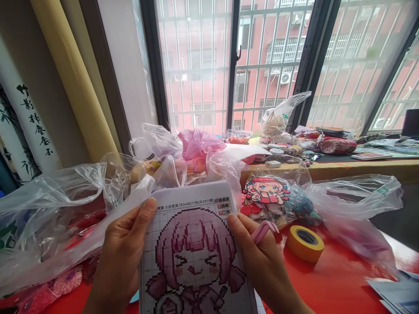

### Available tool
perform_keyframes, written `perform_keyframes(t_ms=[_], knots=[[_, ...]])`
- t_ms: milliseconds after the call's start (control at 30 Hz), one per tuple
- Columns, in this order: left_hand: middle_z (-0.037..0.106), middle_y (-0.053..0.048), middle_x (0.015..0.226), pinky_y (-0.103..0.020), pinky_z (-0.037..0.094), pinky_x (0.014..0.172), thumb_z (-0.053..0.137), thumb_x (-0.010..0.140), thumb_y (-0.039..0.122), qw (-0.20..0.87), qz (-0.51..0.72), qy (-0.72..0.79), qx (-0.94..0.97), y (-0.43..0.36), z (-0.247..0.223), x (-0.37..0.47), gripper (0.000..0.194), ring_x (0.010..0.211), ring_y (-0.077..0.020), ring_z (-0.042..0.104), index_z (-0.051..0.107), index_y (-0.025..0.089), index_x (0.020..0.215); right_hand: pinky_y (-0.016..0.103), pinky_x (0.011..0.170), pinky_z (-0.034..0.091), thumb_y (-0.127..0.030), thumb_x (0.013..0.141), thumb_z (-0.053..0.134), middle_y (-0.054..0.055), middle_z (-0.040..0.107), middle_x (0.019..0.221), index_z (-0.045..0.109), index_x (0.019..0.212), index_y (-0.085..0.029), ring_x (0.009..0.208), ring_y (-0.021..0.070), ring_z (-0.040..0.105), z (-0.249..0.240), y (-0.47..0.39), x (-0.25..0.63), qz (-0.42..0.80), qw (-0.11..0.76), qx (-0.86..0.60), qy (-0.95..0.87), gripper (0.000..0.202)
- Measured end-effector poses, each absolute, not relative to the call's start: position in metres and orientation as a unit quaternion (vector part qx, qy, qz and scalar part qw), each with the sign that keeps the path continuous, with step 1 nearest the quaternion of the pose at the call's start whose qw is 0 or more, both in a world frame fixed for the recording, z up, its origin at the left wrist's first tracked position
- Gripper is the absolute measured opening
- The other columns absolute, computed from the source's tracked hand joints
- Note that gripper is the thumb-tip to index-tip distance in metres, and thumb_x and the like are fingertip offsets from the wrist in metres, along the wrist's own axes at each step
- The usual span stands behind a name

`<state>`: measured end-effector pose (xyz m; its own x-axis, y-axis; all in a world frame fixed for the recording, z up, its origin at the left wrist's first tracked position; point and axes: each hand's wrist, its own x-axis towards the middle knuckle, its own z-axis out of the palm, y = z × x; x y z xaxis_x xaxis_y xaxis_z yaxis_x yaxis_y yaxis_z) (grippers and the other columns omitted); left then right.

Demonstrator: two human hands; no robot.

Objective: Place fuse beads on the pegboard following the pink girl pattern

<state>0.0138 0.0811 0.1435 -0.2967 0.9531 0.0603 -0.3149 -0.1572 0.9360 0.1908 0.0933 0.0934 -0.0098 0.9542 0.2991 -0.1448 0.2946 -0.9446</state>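
Left hand (122,246) and right hand (258,250) grip a pixel-art chart (193,250), right also pink tweezers (263,231); masking-tape roll (299,248) beside, plastic bags (199,145) behind.

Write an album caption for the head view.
Left hand and right hand hold a pixel-art chart above a red tabletop bearing yellow tape.

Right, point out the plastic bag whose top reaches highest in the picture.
The whitish see-through bag on the windowsill, to the right of the bright pink bag. Its pulled-out top points up and right; no other bag reaches as high.
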Motion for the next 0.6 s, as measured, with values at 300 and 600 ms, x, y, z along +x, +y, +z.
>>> perform_keyframes(t_ms=[300,600], knots=[[0.074,0.004,0.098,-0.024,0.058,0.059,0.067,0.078,0.038,0.467,0.657,0.434,0.403,0.079,0.143,0.018,0.068,0.071,-0.0169,0.071,0.035,0.045,0.138,0.023,0.047,0.033,-0.060,0.079,0.054,-0.003,0.036,0.055,0.040,0.058,-0.021,0.054,0.0119,0.035,0.097,0.095,0.197,0.431,0.627,-0.400,-0.511,0.046],[0.074,-0.004,0.080,-0.025,0.057,0.057,0.072,0.072,0.031,0.545,0.592,0.437,0.402,0.072,0.141,0.025,0.043,0.063,-0.0181,0.067,0.066,0.027,0.115,0.025,0.048,0.041,-0.054,0.082,0.056,-0.002,0.053,0.058,0.061,0.093,-0.021,0.054,0.0152,0.049,0.098,0.096,0.196,0.409,0.667,-0.383,-0.491,0.035]])
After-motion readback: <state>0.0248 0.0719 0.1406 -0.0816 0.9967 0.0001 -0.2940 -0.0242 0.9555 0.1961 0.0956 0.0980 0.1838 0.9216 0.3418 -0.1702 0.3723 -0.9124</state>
